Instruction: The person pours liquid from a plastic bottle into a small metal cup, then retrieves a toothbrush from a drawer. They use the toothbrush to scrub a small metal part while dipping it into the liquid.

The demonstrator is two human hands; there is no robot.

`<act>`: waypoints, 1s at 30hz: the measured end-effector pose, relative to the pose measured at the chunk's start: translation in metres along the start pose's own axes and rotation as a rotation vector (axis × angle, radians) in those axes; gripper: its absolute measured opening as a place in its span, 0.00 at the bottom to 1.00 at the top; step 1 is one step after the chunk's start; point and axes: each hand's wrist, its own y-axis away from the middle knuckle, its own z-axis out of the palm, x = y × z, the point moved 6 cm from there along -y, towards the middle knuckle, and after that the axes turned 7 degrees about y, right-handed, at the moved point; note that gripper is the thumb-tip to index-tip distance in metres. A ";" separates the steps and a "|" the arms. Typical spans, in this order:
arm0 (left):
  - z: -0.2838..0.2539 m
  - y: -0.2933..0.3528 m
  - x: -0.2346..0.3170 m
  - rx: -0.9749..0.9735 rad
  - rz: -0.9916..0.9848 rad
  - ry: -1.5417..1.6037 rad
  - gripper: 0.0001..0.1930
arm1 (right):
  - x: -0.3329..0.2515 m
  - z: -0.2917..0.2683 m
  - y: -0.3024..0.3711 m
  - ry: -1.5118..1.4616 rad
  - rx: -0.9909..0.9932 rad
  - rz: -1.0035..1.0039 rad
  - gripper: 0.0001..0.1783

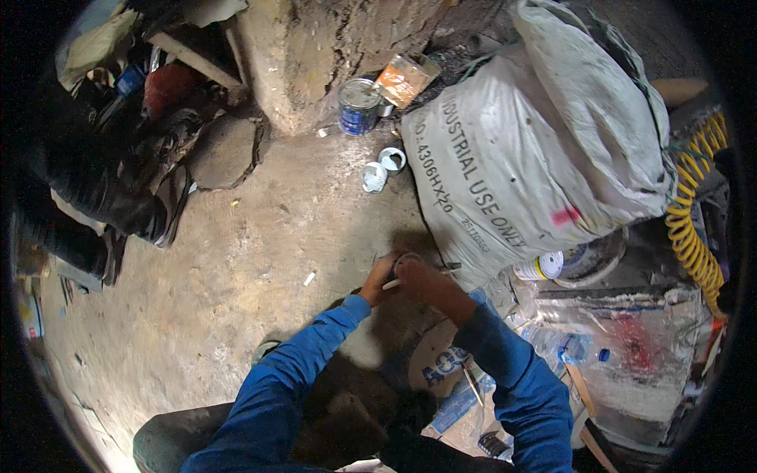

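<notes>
My left hand (380, 277) and my right hand (432, 285) meet in front of me, low over the floor beside a big white sack. Between them shows the rim of a small dark round thing (408, 258), mostly covered by my fingers. The fingers of my left hand are closed against its left side. My right hand is bent over it, also closed. A short pale stick (391, 284) pokes out near my left fingers, and a small dark tip (453, 266) shows past my right hand. What these belong to is hidden.
The white woven sack (505, 165) stands ahead right, by a yellow coiled hose (694, 213). Farther off are a blue tin (358, 107) and two small whitish lids or cups (382, 169). A plastic bottle (564, 345) lies right. Another person's dark-trousered legs (98, 193) are left.
</notes>
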 end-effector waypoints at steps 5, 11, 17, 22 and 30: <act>-0.013 -0.015 -0.041 0.043 0.222 -0.091 0.30 | 0.017 0.014 -0.025 0.080 -0.099 0.095 0.08; -0.014 -0.018 -0.054 0.170 0.225 -0.081 0.26 | 0.007 -0.008 -0.015 0.034 0.280 0.053 0.08; -0.002 -0.013 -0.035 0.072 0.157 -0.081 0.26 | 0.035 -0.036 0.012 -0.222 0.082 0.371 0.10; 0.005 -0.015 -0.026 0.009 0.230 -0.099 0.33 | 0.057 -0.031 0.034 -0.559 0.009 0.679 0.13; -0.002 0.009 -0.030 0.007 0.217 -0.014 0.43 | 0.069 -0.023 0.050 -0.838 0.163 0.710 0.11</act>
